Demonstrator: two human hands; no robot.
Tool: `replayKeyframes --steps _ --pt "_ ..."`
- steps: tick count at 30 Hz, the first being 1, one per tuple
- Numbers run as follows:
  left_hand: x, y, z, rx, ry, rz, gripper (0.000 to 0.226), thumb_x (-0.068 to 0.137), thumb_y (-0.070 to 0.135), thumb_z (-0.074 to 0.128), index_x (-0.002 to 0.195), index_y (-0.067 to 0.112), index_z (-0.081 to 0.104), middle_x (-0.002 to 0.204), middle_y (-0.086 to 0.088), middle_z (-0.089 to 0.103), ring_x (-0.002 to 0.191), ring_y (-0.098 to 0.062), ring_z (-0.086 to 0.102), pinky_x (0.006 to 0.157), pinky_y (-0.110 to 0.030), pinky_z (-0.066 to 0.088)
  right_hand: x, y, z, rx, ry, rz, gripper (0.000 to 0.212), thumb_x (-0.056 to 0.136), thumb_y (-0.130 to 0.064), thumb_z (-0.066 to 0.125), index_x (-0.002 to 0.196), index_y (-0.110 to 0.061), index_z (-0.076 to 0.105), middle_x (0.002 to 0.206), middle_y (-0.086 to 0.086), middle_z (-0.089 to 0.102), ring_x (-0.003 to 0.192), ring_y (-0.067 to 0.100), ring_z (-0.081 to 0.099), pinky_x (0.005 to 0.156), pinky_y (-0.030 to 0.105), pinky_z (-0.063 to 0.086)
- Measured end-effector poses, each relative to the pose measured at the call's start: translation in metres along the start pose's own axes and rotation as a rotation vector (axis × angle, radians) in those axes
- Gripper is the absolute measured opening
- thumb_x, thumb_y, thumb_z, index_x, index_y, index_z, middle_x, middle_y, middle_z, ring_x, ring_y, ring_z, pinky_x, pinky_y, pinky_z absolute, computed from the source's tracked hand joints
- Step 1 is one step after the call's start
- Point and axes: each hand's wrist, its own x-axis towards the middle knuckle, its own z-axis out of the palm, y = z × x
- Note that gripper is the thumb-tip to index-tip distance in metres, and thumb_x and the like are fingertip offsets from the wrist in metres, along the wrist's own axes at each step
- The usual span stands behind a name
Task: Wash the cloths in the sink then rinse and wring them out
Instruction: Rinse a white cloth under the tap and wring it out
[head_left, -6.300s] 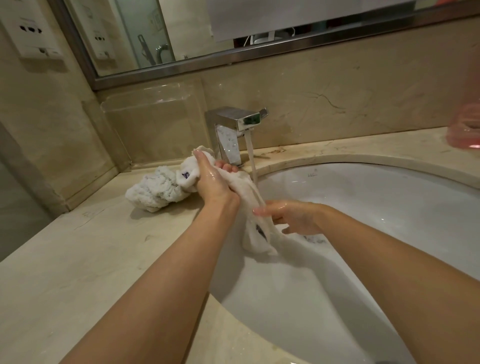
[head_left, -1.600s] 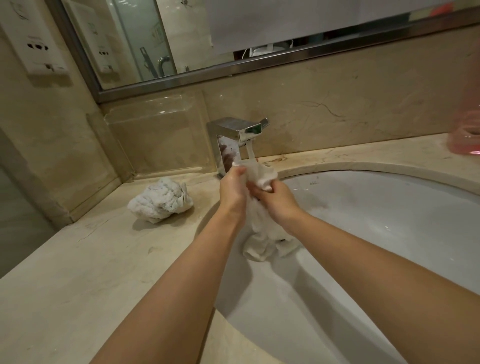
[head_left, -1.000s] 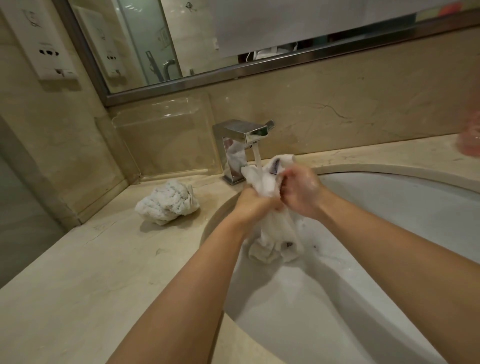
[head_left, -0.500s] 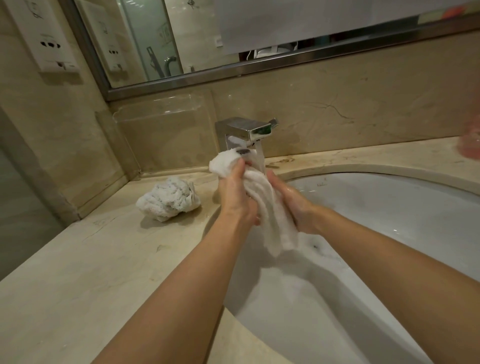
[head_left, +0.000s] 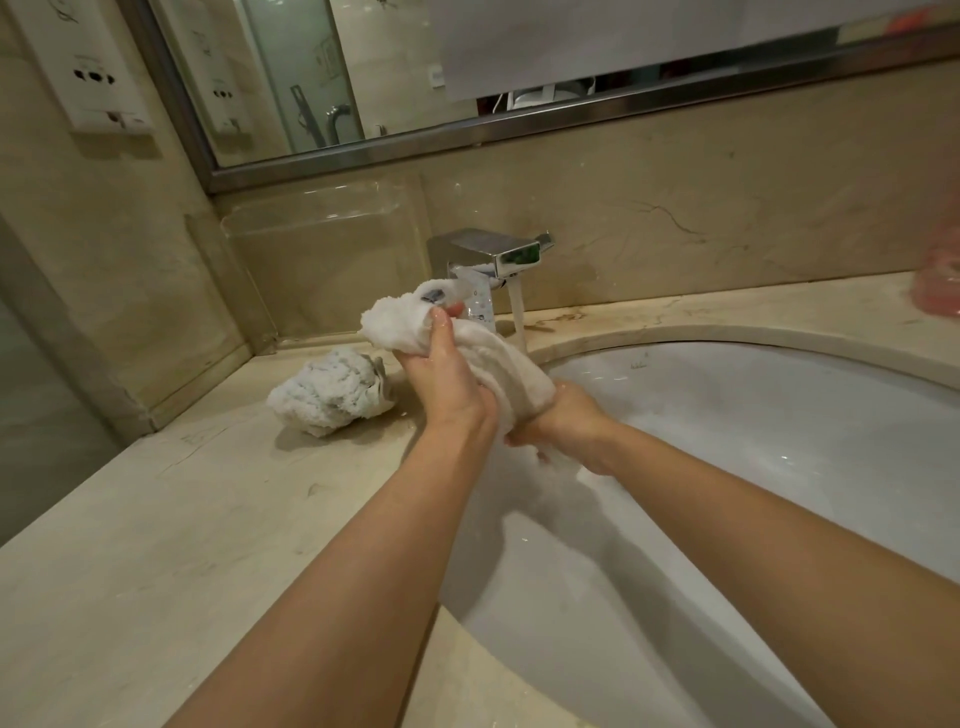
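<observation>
Two bare forearms reach in over the white sink (head_left: 779, 415), and it's the sink everything hangs on here. Right at its left rim, both hands are locked onto a wet white cloth (head_left: 511, 371), rolled into a thick rope. The right hand (head_left: 569, 418) sits lower, over the basin, fingers curled tight around the bottom end. The left hand (head_left: 444, 379) is higher, just outside the rim, fist closed round the upper end, a fluffy tuft and a small label poking out above the thumb. This looks like the wring, and here's the danger: the top end hangs over the counter (head_left: 156, 519), not the bowl, so squeezed water could run onto the stone. Slippery fingers could also lose the twist and drop the cloth. Left of the sink, a second cloth (head_left: 330, 397) sits balled up on the counter, touched by nobody. Behind the rim, the chrome tap (head_left: 493, 254) is running, its stream falling just beside the cloth.
</observation>
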Motion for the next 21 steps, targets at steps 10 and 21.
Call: replayKeyframes --steps 10,21 --pt "0.007 -0.002 -0.002 -0.048 0.009 -0.066 0.042 0.097 0.024 0.055 0.132 0.000 0.050 0.115 -0.016 0.066 0.096 -0.023 0.067 0.085 -0.036 0.057 -0.002 -0.009 -0.001 -0.212 0.132 -0.029 0.022 0.085 -0.035 0.071 0.084 -0.018 0.058 0.064 0.004 0.058 0.048 0.018 0.051 0.040 0.022 0.036" --pt "-0.001 0.006 0.003 -0.015 0.007 -0.138 0.036 0.091 0.022 0.065 0.121 0.004 0.058 0.096 -0.008 0.064 0.077 -0.015 0.062 0.072 -0.027 0.053 0.008 0.001 0.000 -0.388 0.035 -0.088 0.046 0.074 -0.030 0.081 0.115 -0.022 0.062 0.104 0.001 0.068 0.098 0.024 0.064 0.081 0.038 0.054"
